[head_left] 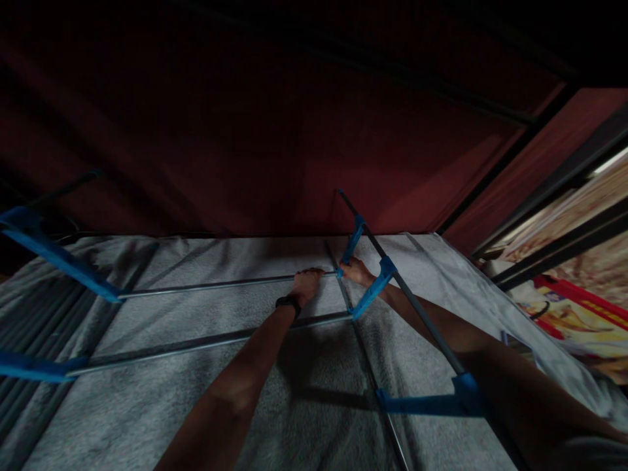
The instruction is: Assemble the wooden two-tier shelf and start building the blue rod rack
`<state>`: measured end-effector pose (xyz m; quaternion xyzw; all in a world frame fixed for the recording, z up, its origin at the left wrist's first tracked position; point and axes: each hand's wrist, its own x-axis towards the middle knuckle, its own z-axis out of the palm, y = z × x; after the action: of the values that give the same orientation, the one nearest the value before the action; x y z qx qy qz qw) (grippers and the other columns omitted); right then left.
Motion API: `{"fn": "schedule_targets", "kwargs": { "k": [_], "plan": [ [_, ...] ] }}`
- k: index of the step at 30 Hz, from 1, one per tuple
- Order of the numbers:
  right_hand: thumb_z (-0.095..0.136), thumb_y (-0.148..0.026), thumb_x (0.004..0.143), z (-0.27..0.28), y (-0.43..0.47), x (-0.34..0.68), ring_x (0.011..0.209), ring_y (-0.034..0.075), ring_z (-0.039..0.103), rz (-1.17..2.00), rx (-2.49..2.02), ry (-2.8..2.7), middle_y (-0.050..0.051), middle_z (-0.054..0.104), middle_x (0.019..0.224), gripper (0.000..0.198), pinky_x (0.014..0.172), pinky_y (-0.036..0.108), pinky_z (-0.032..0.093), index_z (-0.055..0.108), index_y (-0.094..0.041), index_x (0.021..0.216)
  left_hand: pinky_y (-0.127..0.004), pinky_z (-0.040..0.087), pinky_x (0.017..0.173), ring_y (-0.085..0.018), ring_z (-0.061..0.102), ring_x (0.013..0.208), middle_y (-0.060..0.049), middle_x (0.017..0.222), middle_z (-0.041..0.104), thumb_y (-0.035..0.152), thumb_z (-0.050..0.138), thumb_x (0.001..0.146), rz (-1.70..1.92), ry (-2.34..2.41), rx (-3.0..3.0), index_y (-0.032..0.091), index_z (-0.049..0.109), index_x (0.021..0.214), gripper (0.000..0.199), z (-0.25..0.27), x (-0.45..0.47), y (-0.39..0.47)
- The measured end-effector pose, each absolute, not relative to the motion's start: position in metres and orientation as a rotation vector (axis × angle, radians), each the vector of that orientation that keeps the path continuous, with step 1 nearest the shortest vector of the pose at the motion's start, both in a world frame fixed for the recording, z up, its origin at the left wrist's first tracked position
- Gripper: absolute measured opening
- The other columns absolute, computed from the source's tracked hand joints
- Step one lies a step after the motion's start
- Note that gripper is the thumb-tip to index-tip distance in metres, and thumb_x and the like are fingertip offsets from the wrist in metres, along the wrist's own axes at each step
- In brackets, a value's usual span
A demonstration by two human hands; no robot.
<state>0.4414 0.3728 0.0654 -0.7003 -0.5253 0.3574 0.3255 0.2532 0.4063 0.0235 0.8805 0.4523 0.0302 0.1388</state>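
Note:
A frame of grey metal tubes and blue plastic connectors lies over a light grey cloth. My left hand (307, 284), with a dark band at its wrist, is wrapped round the far cross tube (210, 286) close to its right end. Around the far blue connector (351, 247), where that tube meets it, the fingers of my right hand (357, 271) are closed. Nearer me, a second cross tube (196, 343) runs into the middle blue connector (371, 296). My right forearm passes beneath the raised side tube (426, 316).
Another blue connector (432, 403) joins the side tubes at the near right. More blue connectors (63, 254) and several loose grey tubes (44, 333) are at the left. A dark red fabric wall (275, 144) rises behind the grey cloth (196, 412). Colourful packaging (579, 314) lies at right.

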Motion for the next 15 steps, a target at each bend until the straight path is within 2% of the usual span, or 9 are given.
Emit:
{"fn": "schedule_targets", "kwargs": {
  "k": [7, 15],
  "plan": [
    [0.057, -0.018, 0.087, 0.073, 0.372, 0.429, 0.068, 0.014, 0.049, 0.782, -1.955, -1.467, -0.002, 0.051, 0.06, 0.022, 0.063, 0.026, 0.035, 0.052, -0.02, 0.066, -0.04, 0.052, 0.097, -0.027, 0.067, 0.115, -0.011, 0.13, 0.069, 0.014, 0.035, 0.098, 0.083, 1.309, 2.544, 0.026, 0.062, 0.139, 0.051, 0.025, 0.253, 0.406],
    [0.054, -0.026, 0.09, 0.065, 0.372, 0.423, 0.074, 0.018, 0.058, 0.693, -2.024, -1.45, 0.002, 0.061, 0.073, 0.013, 0.066, 0.028, 0.038, 0.055, -0.021, 0.078, -0.04, 0.051, 0.098, -0.025, 0.067, 0.115, -0.011, 0.13, 0.069, 0.012, 0.036, 0.097, 0.076, 1.291, 2.547, 0.028, 0.061, 0.139, 0.052, 0.026, 0.25, 0.404]
  ]
}}
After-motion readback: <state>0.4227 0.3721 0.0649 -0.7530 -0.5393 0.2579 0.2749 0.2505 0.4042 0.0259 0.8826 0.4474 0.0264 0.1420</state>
